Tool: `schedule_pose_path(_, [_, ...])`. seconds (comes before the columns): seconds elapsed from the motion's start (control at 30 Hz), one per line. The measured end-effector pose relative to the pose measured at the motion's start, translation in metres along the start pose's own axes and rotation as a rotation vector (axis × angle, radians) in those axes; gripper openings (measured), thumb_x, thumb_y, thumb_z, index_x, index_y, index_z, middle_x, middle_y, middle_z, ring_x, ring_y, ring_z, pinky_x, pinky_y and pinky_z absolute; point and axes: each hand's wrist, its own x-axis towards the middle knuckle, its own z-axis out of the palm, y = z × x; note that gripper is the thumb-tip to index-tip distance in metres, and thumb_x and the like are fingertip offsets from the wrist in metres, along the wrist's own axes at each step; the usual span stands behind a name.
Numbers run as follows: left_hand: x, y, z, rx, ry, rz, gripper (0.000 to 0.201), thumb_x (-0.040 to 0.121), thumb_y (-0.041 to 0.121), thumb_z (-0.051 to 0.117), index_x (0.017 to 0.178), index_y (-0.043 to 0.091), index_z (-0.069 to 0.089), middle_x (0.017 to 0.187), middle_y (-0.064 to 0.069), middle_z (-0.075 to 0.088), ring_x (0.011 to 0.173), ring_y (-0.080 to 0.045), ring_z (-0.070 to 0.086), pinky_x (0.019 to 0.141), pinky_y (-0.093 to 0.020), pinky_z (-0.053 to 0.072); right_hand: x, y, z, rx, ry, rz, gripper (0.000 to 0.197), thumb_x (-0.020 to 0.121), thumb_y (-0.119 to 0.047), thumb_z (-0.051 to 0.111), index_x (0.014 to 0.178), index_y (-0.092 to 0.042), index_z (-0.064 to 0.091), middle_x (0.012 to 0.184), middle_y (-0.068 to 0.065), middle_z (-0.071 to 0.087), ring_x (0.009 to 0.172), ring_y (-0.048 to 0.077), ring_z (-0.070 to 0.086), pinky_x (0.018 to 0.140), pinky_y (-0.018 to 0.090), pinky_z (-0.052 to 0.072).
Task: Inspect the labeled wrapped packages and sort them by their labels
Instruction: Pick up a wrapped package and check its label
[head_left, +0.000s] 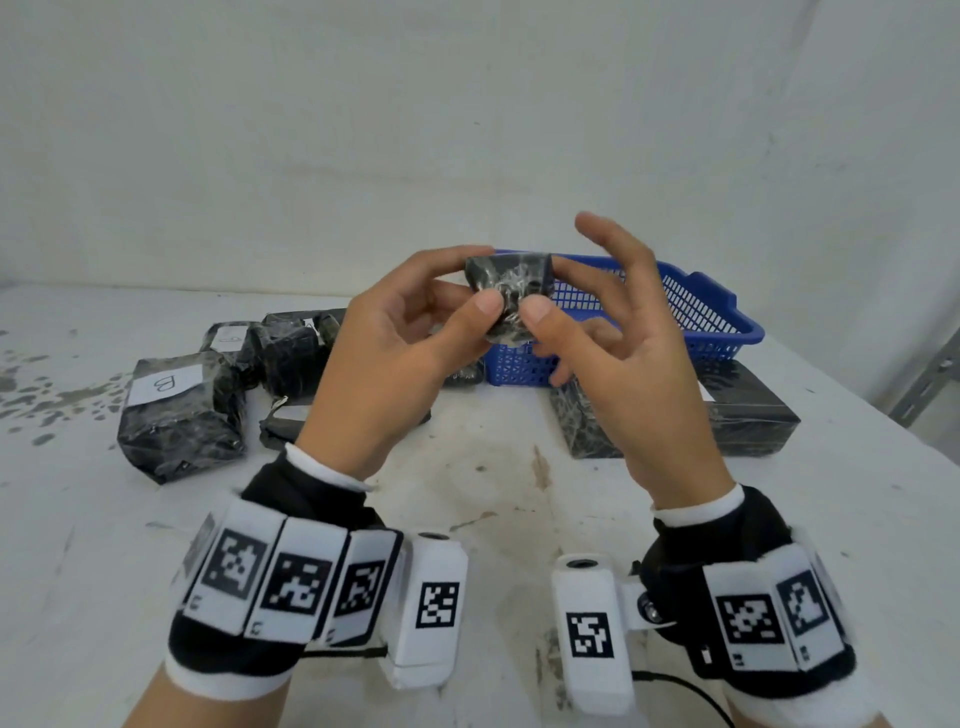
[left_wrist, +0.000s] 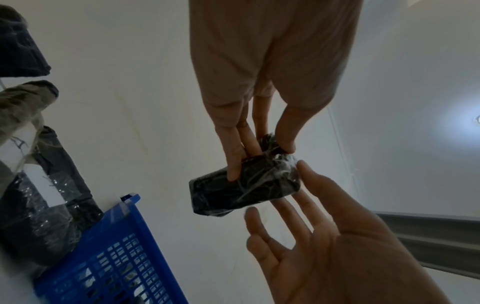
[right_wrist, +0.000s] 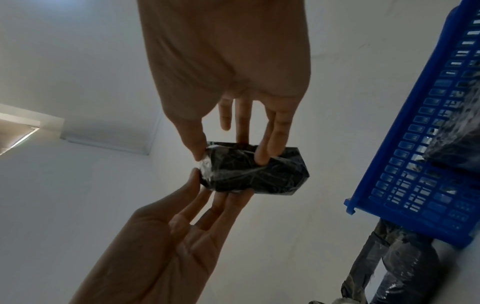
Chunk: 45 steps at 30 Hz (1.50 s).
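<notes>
Head view downward; wrist views upward, close

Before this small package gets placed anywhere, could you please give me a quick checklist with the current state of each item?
1. Small wrapped package held off the table: ok, left hand and right hand both pinch it.
2. Grip secure: ok, thumbs in front, fingers behind.
3. Its label readable: not ok, no label shows in any view.
4. Blue basket within reach: ok, just behind the hands.
5. Which group matches: cannot tell; only the B package reads clearly.
</notes>
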Motion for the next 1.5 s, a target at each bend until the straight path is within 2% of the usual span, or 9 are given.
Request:
schedule_pose_path(0.27, [0.001, 0.0, -0.002, 0.051, 0.003, 0.038, 0.037, 0.083, 0.025, 0.064, 0.119, 0.017, 0.065, 0.084, 0.0, 0.069, 0.094, -0.022, 0.068, 0.09, -0.043, 0.056, 0.001, 0.0, -0.001, 0.091, -0.081, 0.016, 0.042, 0.088, -0.011, 0.072, 0.128, -0.019, 0.062, 0.096, -0.018, 0.074, 0.078, 0.011, 0.071, 0.08, 0.026, 0.058])
schedule_pose_path(0.47, [0.001, -0.003, -0.003, 0.119, -0.017, 0.101, 0.022, 0.089, 0.023, 0.062, 0.11, 0.017, 0.069, 0.082, 0.007, 0.07, 0.091, -0.023, 0.068, 0.092, -0.046, 0.054, 0.0, -0.002, -0.001, 0.125, -0.058, 0.009, 0.033, 0.084, -0.016, 0.074, 0.115, -0.02, 0.065, 0.092, -0.002, 0.076, 0.076, 0.017, 0.067, 0.079, 0.029, 0.057])
schedule_pose_path(0.57, [0.001, 0.0, -0.004, 0.098, 0.016, 0.094, 0.017, 0.093, 0.032, 0.059, 0.094, 0.019, 0.07, 0.084, 0.006, 0.072, 0.078, -0.01, 0.065, 0.069, -0.02, 0.052, 0.0, -0.003, -0.001, 0.153, -0.074, 0.005, 0.026, 0.084, -0.015, 0.073, 0.109, -0.017, 0.066, 0.118, -0.003, 0.07, 0.081, 0.017, 0.065, 0.079, 0.026, 0.057])
schedule_pose_path(0.67, [0.002, -0.001, -0.005, 0.091, 0.041, 0.058, 0.01, 0.09, 0.027, 0.064, 0.096, 0.021, 0.067, 0.071, -0.008, 0.066, 0.066, -0.015, 0.055, 0.056, -0.022, 0.042, -0.001, -0.003, 0.0, 0.164, -0.092, -0.009, 0.019, 0.084, -0.016, 0.073, 0.101, -0.018, 0.064, 0.135, -0.008, 0.06, 0.086, 0.006, 0.067, 0.079, 0.02, 0.053])
schedule_pose_path(0.8, [0.005, -0.007, -0.007, 0.092, 0.028, -0.025, 0.034, 0.091, 0.012, 0.064, 0.124, 0.016, 0.061, 0.073, 0.005, 0.07, 0.064, -0.015, 0.058, 0.061, -0.024, 0.05, 0.0, 0.004, -0.001, 0.119, -0.096, -0.053, 0.041, 0.089, -0.004, 0.07, 0.122, -0.022, 0.053, 0.139, -0.006, 0.057, 0.099, 0.014, 0.067, 0.085, 0.029, 0.055])
schedule_pose_path(1.0, [0.006, -0.008, -0.007, 0.06, 0.008, -0.064, 0.015, 0.091, 0.006, 0.062, 0.1, 0.016, 0.065, 0.07, 0.003, 0.066, 0.066, -0.013, 0.061, 0.06, -0.025, 0.051, 0.0, 0.003, 0.004, 0.066, -0.019, -0.057, 0.065, 0.083, -0.007, 0.07, 0.14, -0.019, 0.042, 0.149, -0.005, 0.043, 0.088, 0.011, 0.066, 0.084, 0.033, 0.059])
schedule_pose_path(1.17, [0.005, -0.007, -0.007, 0.088, 0.013, -0.041, 0.007, 0.09, 0.01, 0.064, 0.093, 0.016, 0.062, 0.067, 0.012, 0.06, 0.068, -0.01, 0.057, 0.053, -0.023, 0.049, 0.0, 0.007, 0.005, 0.058, -0.013, 0.02, 0.071, 0.083, -0.017, 0.072, 0.146, -0.023, 0.041, 0.137, -0.003, 0.059, 0.1, 0.019, 0.068, 0.096, 0.039, 0.055])
schedule_pose_path(1.37, [0.005, -0.008, -0.005, 0.117, 0.014, 0.007, 0.013, 0.09, 0.013, 0.064, 0.102, 0.019, 0.062, 0.066, 0.009, 0.061, 0.067, -0.008, 0.061, 0.068, -0.023, 0.051, 0.001, 0.007, 0.004, 0.01, -0.029, 0.047, 0.062, 0.089, -0.02, 0.072, 0.145, -0.023, 0.047, 0.127, -0.002, 0.066, 0.1, 0.019, 0.067, 0.095, 0.042, 0.056])
schedule_pose_path(1.5, [0.003, -0.006, -0.003, 0.109, 0.031, 0.025, 0.015, 0.089, 0.02, 0.064, 0.103, 0.014, 0.064, 0.078, 0.0, 0.067, 0.073, -0.009, 0.066, 0.063, -0.025, 0.053, 0.001, 0.006, 0.004, -0.04, -0.03, 0.007, 0.048, 0.091, -0.02, 0.068, 0.135, -0.033, 0.054, 0.12, -0.004, 0.068, 0.093, 0.015, 0.065, 0.09, 0.044, 0.058])
